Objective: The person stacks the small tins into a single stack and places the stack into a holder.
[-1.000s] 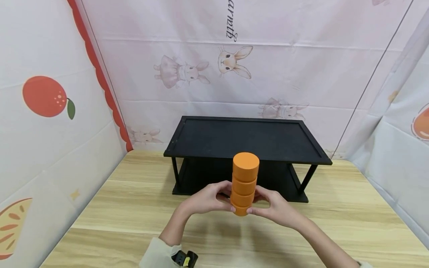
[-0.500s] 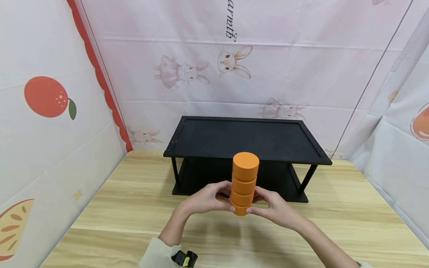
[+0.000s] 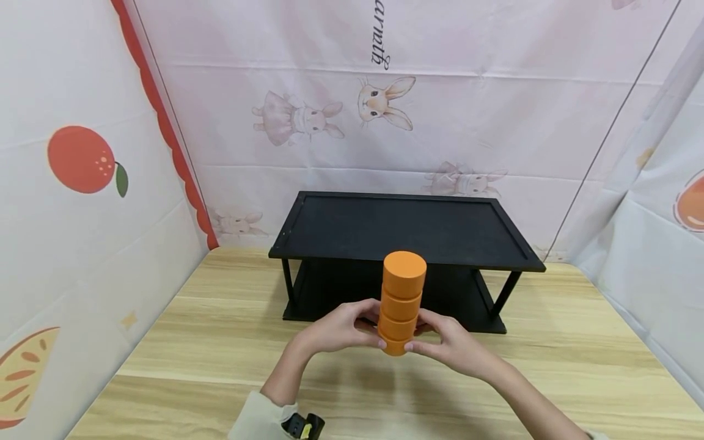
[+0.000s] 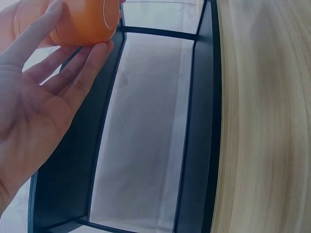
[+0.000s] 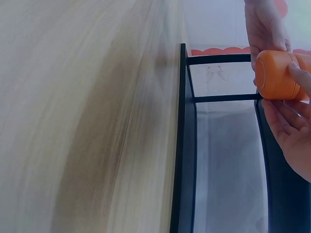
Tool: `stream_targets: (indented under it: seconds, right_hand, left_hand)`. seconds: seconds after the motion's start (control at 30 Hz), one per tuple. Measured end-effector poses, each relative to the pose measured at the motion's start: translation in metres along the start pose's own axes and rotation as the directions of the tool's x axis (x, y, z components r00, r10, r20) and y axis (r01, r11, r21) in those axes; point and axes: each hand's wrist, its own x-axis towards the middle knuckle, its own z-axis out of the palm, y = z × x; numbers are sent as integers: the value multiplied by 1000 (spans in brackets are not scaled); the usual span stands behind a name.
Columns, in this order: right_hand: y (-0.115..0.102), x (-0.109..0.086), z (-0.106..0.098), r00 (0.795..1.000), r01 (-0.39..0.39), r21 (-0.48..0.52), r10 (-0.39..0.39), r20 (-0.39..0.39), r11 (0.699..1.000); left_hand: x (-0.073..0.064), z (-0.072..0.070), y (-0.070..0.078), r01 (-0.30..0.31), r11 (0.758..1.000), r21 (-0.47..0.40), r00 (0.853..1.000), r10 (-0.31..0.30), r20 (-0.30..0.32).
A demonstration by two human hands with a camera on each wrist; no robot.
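An orange ridged cylinder (image 3: 401, 305), plain and flat on top, is held upright above the table in the head view. From its left side my left hand (image 3: 343, 326) grips the lower part, thumb in front and fingers behind. My right hand (image 3: 453, 343) grips the same part from the right in a like way. The left wrist view shows the cylinder's smooth rounded base (image 4: 90, 22) over my left fingertips. In the right wrist view the cylinder (image 5: 277, 75) lies between both hands. Some fingers behind it are hidden.
Behind the hands stands a black two-tier rack (image 3: 396, 226) on the wooden table (image 3: 209, 342). Its lower shelf (image 3: 335, 287) is partly hidden by the cylinder and hands. Printed cloth walls (image 3: 236, 122) enclose the table at the back and both sides.
Both hands keep their grip on the orange cylinder, which stays in practically the same place. The cloth on the left has shifted slightly.
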Motion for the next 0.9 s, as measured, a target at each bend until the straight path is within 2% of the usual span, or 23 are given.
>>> stream_targets:
  seconds: [0.4, 0.9]
  right_hand:
    - [1, -1, 0, 999, 50, 3, -50, 9, 999]
    - [2, -1, -1, 1000, 10, 0, -10, -12, 1000]
  left_hand:
    - [-1, 1, 1, 4, 1000, 18, 1000, -4, -2]
    - [0, 1, 0, 1, 1000, 8, 1000, -1, 1]
